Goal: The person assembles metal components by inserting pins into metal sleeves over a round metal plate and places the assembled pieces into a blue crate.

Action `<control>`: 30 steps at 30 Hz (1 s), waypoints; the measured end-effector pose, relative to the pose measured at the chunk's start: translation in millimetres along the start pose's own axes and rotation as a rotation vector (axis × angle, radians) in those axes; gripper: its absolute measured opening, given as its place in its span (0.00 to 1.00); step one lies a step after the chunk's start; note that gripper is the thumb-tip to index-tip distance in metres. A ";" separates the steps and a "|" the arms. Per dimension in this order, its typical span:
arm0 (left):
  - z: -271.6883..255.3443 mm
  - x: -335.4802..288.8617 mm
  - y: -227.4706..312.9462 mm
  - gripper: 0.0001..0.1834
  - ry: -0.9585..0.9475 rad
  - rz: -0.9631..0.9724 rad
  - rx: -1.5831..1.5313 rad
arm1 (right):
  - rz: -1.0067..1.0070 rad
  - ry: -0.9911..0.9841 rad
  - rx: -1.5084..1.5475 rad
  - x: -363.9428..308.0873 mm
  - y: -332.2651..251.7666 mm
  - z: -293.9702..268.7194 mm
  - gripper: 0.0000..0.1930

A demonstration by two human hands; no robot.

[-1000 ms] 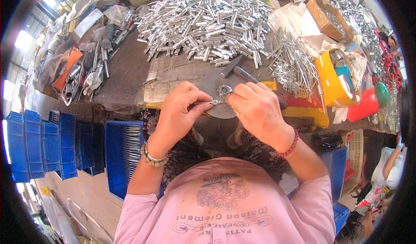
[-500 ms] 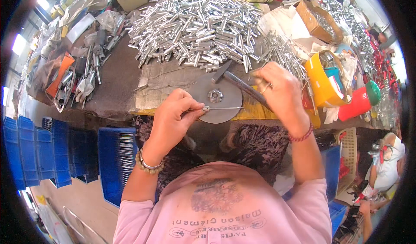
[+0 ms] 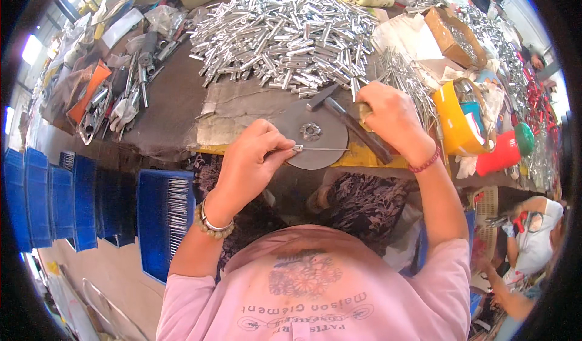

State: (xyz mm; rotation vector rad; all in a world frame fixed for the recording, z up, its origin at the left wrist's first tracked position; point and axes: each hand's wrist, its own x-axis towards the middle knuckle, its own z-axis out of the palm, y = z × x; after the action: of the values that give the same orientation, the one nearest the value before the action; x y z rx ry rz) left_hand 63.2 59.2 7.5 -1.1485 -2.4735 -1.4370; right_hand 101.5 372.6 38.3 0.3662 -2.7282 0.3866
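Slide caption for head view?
Left hand pinching a thin metal rod over a grey disc, right hand near a hammer.

Bright overall | glare: white rectangular light patches (image 3: 32, 49), upper left | glints: heaped short silver metal tubes (image 3: 288, 41) | shadow: beneath the brown-covered workbench (image 3: 173, 101) | distortion: black fisheye rim, bowed blue plastic bins (image 3: 39, 201) | right edge soft

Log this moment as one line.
left hand: pinches thin metal rod at its thicker end | right hand: near hammer, grip unclear | hammer: head at grey disc's far edge
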 end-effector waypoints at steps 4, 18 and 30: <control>-1.0 -3.2 -4.4 0.09 -0.026 -0.018 -0.003 | 0.311 0.026 0.540 -7.6 -58.3 -0.7 0.08; 0.3 -4.9 -5.4 0.12 0.003 0.015 0.008 | 0.007 0.281 0.375 -19.7 -102.1 60.6 0.08; -0.4 -4.1 -5.2 0.09 -0.029 -0.051 -0.049 | 0.043 0.260 -0.064 -24.8 -89.6 18.1 0.16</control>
State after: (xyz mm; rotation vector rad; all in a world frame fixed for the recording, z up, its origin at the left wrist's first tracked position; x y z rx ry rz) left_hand 62.8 55.0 2.2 -1.1309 -2.5185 -1.5129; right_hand 145.0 288.7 32.0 0.2234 -2.4901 0.3325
